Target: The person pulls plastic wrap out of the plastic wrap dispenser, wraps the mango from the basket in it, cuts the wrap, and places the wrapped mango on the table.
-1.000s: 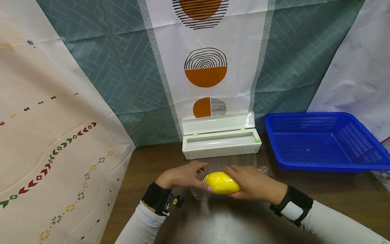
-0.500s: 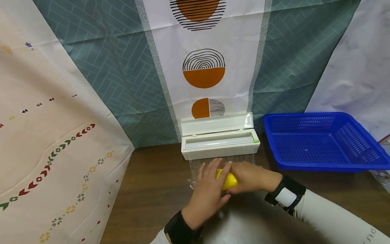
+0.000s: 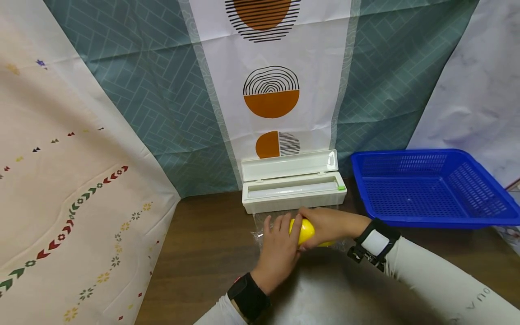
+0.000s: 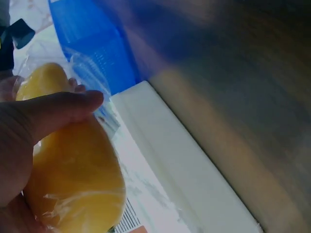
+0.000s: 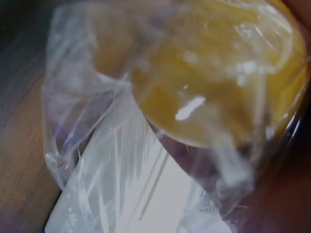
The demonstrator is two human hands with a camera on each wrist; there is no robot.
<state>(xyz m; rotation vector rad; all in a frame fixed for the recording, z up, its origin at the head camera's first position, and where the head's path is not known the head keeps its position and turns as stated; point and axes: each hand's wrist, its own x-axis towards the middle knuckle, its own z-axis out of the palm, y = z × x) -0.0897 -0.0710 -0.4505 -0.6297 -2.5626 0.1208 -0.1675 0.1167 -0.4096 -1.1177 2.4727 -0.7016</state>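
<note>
In the head view, the yellow fruit [image 3: 305, 231] is held between the two hands above the desk [image 3: 203, 243], just in front of the white box [image 3: 296, 204]. The right hand [image 3: 328, 225] is wrapped over the fruit's right part, a bit of yellow showing beneath it; the left hand [image 3: 280, 248] has its fingers against the other end. Clear film [image 3: 267, 220] spreads from the box's front edge toward the hands. The box's lid [image 3: 290, 165] is raised, with the roll [image 3: 292, 189] inside, and the blue basket [image 3: 438, 222] sits to the right.

In the left wrist view, the left grip is grasping the fruit, thumb laid across its narrower part. Film covers the skin and stands loose around the far end. The fruit looks firm, smooth and fairly light, so the broad middle seems the best place to hold, with a palm cupped under it.

In the right wrist view, the fruit's rounded end shines through creased film with a slack flap beside it. The film seems thin, clingy and easily torn; gripping fruit and film together looks safer than tugging a loose edge. The right fingers are too blurred here to make out.
</note>
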